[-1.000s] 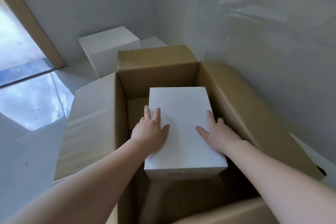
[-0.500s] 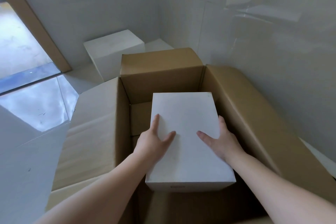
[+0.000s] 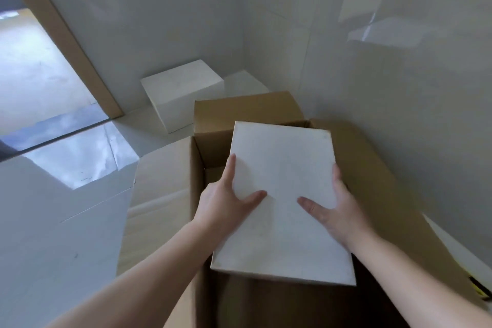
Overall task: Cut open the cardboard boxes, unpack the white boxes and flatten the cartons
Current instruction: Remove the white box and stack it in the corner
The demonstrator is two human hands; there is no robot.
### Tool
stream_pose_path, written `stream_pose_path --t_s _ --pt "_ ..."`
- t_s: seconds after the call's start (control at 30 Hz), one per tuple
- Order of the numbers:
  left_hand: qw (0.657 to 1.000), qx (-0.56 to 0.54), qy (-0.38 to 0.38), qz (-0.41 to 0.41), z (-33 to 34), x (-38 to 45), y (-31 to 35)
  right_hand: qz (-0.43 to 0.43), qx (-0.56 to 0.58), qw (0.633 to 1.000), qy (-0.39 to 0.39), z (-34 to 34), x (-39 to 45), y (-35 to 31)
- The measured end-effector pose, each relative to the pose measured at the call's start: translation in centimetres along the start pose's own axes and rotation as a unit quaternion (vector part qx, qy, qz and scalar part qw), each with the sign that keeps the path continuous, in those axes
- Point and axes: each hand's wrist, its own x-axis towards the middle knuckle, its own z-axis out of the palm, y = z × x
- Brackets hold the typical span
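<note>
Room: tiled corner, second white box [image 3: 183,93] on floor by wall.
Carton [image 3: 372,194]: open, flaps out.
White box [image 3: 282,194]: you hold it above the carton's opening.
Left hand [image 3: 226,205]: grips left edge.
Right hand [image 3: 338,210]: grips right edge.

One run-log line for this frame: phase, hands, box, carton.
phase: unpacking | left hand + right hand: grip white box sides | carton: open, flaps out | second white box: on floor
</note>
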Motion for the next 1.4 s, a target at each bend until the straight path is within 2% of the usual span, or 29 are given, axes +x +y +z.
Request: stream_pose_path --t_s 0.17,0.47,0.63,0.8,1.07,1.2,1.4 --pt "1.000 0.023 0.002 0.021 -13.1 -1.9 11.8 0.001 -0.042 0.999 0.015 -6.3 -3.8 -15.6" --pt "0.997 0.014 0.032 0.063 -45.6 -6.4 38.2 -0.029 -0.040 0.997 0.061 -19.0 -12.6 -54.9" --pt "0.994 0.011 0.059 0.093 -57.7 -8.7 47.3 -0.081 -0.037 0.992 0.094 -23.2 -15.9 -69.1" --pt "0.989 -0.023 0.096 0.109 -62.3 -10.6 51.1 -0.131 -0.045 0.984 0.108 -25.0 -17.0 -75.4" --pt "0.986 -0.056 0.101 0.119 -64.7 -10.7 51.6 -0.137 -0.060 0.984 0.092 -24.6 -17.1 -78.0" --pt "0.987 -0.051 0.088 0.122 -66.3 -6.7 50.6 -0.129 -0.062 0.985 0.097 -22.8 -14.6 -79.6" --pt "0.986 -0.053 0.043 0.150 -69.9 3.5 49.2 -0.098 -0.062 0.982 0.147 -18.3 -7.9 -83.1"
